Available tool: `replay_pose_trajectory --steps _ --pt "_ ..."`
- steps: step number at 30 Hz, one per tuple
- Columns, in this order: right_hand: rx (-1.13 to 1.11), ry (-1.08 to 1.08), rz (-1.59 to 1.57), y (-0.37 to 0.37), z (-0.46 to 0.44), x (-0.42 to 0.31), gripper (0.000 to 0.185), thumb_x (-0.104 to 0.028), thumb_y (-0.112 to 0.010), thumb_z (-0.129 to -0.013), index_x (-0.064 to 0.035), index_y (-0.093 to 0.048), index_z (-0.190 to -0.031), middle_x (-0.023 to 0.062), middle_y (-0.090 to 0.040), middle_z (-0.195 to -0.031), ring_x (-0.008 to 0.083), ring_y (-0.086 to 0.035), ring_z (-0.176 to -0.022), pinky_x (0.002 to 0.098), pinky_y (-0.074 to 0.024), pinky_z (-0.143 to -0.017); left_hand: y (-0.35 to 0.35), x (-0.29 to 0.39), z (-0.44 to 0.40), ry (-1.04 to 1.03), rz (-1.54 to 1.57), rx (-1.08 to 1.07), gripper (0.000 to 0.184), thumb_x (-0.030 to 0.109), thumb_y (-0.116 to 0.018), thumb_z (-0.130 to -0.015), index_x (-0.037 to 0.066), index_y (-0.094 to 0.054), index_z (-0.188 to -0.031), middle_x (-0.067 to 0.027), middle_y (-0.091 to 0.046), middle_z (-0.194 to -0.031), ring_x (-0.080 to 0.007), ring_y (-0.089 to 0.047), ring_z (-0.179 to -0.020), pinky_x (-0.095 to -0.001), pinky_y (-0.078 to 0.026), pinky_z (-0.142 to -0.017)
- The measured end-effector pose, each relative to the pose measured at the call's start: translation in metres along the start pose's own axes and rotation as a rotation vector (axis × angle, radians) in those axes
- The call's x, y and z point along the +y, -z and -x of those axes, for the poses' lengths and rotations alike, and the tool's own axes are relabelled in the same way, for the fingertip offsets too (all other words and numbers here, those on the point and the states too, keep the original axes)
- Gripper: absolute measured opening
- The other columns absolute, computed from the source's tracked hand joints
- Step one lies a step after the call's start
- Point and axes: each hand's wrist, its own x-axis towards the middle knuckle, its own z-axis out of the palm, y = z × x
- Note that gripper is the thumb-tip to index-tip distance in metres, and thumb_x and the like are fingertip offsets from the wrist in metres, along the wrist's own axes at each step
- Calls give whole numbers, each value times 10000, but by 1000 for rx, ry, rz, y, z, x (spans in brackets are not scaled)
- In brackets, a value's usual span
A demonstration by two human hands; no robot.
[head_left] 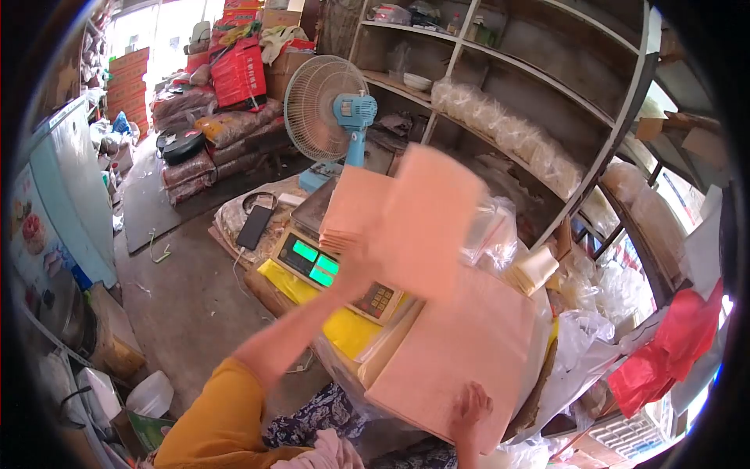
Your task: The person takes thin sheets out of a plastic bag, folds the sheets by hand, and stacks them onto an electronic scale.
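Observation:
My left hand (pixel 359 264) is raised over the digital scale (pixel 367 303), closed on a blurred pinkish sheet (pixel 433 223) held up by its lower left edge. Behind that sheet, a stack of similar sheets (pixel 351 205) lies on the scale's platform. Green digits glow on the scale's display. My right hand (pixel 471 406) rests on a large pile of pinkish sheets (pixel 461 344) near the table's front edge, its fingers curled; whether anything is between them is too small to tell.
A blue fan (pixel 355 111) stands behind the scale. Left of the scale lies a black phone (pixel 255 227). Yellow material (pixel 348 328) sits under the scale's front. Clear plastic bags (pixel 496 234) lie beyond the pile, below metal shelves (pixel 539 72).

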Motion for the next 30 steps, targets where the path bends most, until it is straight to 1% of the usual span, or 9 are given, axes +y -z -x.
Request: replay_pose_trajectory --steps 1,3,11,13,15,17,22,27,30 --pt "-1 -5 -1 1 -1 -2 376 -121 -601 -755 -14 -564 -1114 150 -533 -1196 356 -494 -1049 455 -354 -925 12 -16 -29 165 273 19 779 -96 -532 -598 0 -375 -1355 -86 -490 -1289 -171 -478 -1154 -272 -392 -961" --pt "-31 -63 -54 3 -2 -4 347 -119 -593 -755 -16 -580 -1086 146 -546 -1171 359 -485 -1064 454 -358 -922 37 -47 -77 102 100 78 751 -104 -536 -617 -10 -388 -1347 -75 -521 -1237 -144 -523 -1068 -255 -456 -841" --pt "-63 -96 45 7 -4 -10 377 -113 -587 -755 -19 -568 -1120 156 -538 -1191 348 -483 -1083 473 -359 -941 58 -85 -90 473 50 -40 459 -17 -602 -633 -61 -551 -1087 -137 -621 -991 -208 -593 -912 -290 -482 -750" --pt "-55 -20 106 4 -2 -7 371 -123 -565 -773 -8 -557 -1126 170 -540 -1186 359 -485 -1061 472 -362 -941 52 -65 -80 130 -294 15 452 7 -631 -634 -38 -539 -1075 -213 -605 -1035 -286 -590 -964 -352 -485 -799" --pt "-68 -47 60 7 0 -11 342 -141 -560 -789 -4 -559 -1103 171 -547 -1165 362 -491 -1034 468 -356 -952 44 -77 -56 -254 -866 268 653 61 -641 -679 29 -411 -1289 -237 -434 -1282 -384 -402 -1199 -455 -315 -1017" --pt "-96 -127 -2 11 -1 -25 324 -145 -571 -791 -12 -567 -1086 162 -549 -1158 356 -494 -1030 463 -354 -963 34 -10 0 -280 -656 119 645 104 -601 -765 24 -346 -1352 -201 -393 -1355 -373 -340 -1270 -426 -258 -1069" --pt "-271 294 -67 23 -5 -77 307 -158 -695 -714 -66 -609 -994 87 -586 -1024 266 -532 -1017 480 -357 -974 5 -17 131 -172 -330 -265 510 95 -558 -824 1 -410 -1303 -202 -438 -1305 -379 -391 -1225 -446 -297 -1036" --pt "-250 407 -32 13 -10 -78 225 -159 -687 -723 -80 -627 -925 59 -602 -914 234 -575 -940 444 -408 -936 -6 -6 179 -39 -224 -275 424 -19 -537 -757 11 -517 -1179 -190 -513 -1204 -366 -475 -1138 -403 -388 -965" --pt "-495 354 32 15 -19 -66 213 -127 -669 -725 -56 -629 -922 58 -619 -906 238 -596 -906 356 -450 -890 -7 2 180 -17 -155 -301 369 -61 -516 -715 18 -567 -1072 -177 -543 -1130 -355 -503 -1088 -402 -418 -923"
